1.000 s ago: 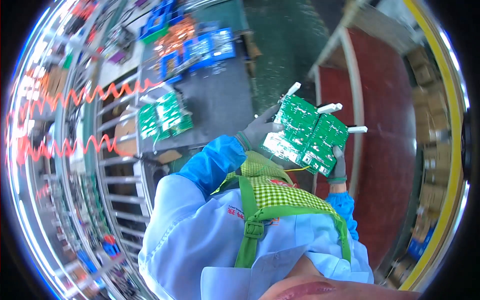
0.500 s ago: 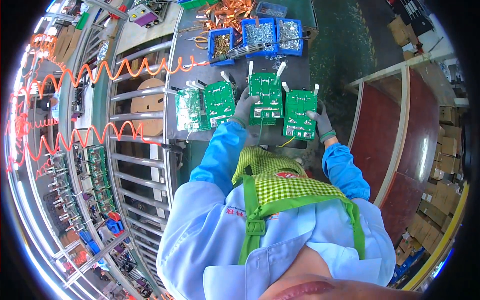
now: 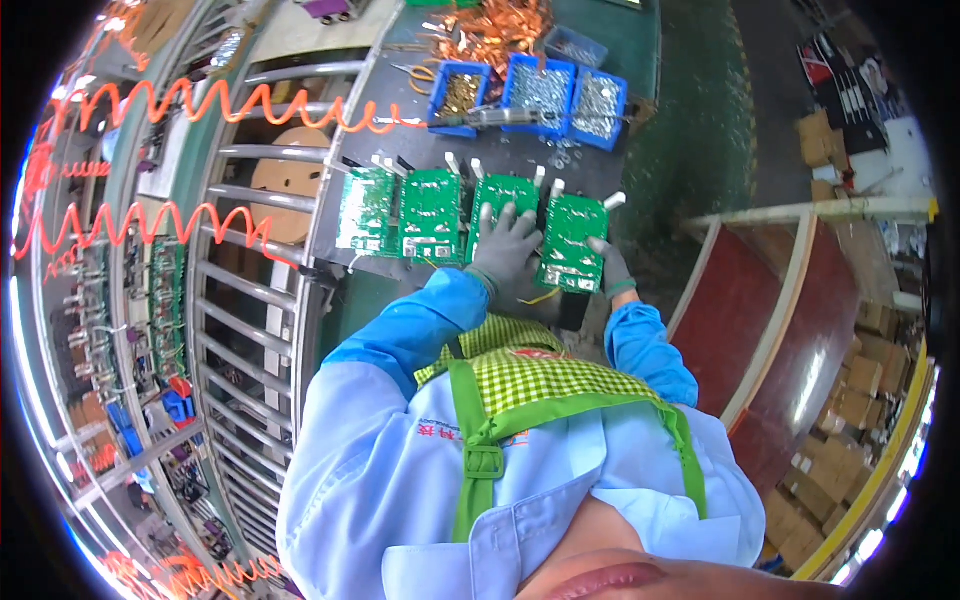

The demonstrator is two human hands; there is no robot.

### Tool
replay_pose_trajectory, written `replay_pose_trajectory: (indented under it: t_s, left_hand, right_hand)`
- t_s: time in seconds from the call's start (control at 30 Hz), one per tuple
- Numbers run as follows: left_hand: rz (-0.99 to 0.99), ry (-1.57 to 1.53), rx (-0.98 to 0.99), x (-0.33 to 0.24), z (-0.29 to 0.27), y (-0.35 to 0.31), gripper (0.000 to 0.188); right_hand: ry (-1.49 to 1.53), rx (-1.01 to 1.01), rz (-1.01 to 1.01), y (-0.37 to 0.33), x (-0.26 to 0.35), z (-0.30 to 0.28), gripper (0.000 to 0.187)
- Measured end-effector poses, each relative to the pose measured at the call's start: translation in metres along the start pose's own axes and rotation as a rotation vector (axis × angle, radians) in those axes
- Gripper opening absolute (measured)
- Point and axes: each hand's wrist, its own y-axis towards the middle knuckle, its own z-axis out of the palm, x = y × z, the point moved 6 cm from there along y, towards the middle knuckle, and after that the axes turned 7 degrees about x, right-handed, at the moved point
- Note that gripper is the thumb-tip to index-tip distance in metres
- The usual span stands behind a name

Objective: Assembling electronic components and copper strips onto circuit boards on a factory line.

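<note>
Several green circuit boards with white upright posts at their far edges stand in a row on the dark bench. Over the third board from the left (image 3: 490, 190), my left hand (image 3: 505, 245) in a grey glove lies flat with its fingers spread. My right hand (image 3: 612, 268), gloved too, grips the right edge of the rightmost circuit board (image 3: 575, 235), thumb on top and the other fingers partly hidden. A yellow wire (image 3: 540, 298) sticks out from that board's near edge. Further left are the second board (image 3: 430, 210) and a shinier leftmost board (image 3: 366, 205).
Beyond the boards stand blue bins of small metal parts (image 3: 540, 95), copper-coloured strips (image 3: 495, 35) and yellow-handled pliers (image 3: 420, 75). A power screwdriver (image 3: 500, 117) on an orange coiled cord lies across the bins. Left runs a roller conveyor (image 3: 255, 285); right stands a red-panelled wooden frame (image 3: 725, 300).
My left hand has gone from gripping the third board's left edge to resting flat on its face. The right-hand boards now sit closer to the others. My right hand keeps its hold.
</note>
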Motion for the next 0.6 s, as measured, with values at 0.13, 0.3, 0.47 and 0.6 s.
replay_pose_trajectory:
  t_s: [0.13, 0.3, 0.47, 0.6]
  left_hand:
    - [0.044, 0.088, 0.048, 0.005, 0.018, -0.008, 0.044]
    - [0.018, 0.029, 0.115, 0.006, 0.006, -0.005, 0.053]
    - [0.199, -0.208, -0.238, 0.057, -0.134, 0.013, 0.035]
    - [-0.052, -0.093, -0.402, 0.185, -0.186, 0.089, 0.029]
  right_hand:
    - [0.002, 0.035, 0.153, -0.003, -0.023, -0.013, 0.051]
    - [-1.118, -0.062, 0.086, 0.003, -0.008, -0.029, 0.059]
    - [-0.807, 0.005, -0.289, -0.036, 0.065, 0.002, 0.046]
    - [-0.903, -0.273, -0.287, -0.035, 0.113, -0.047, 0.043]
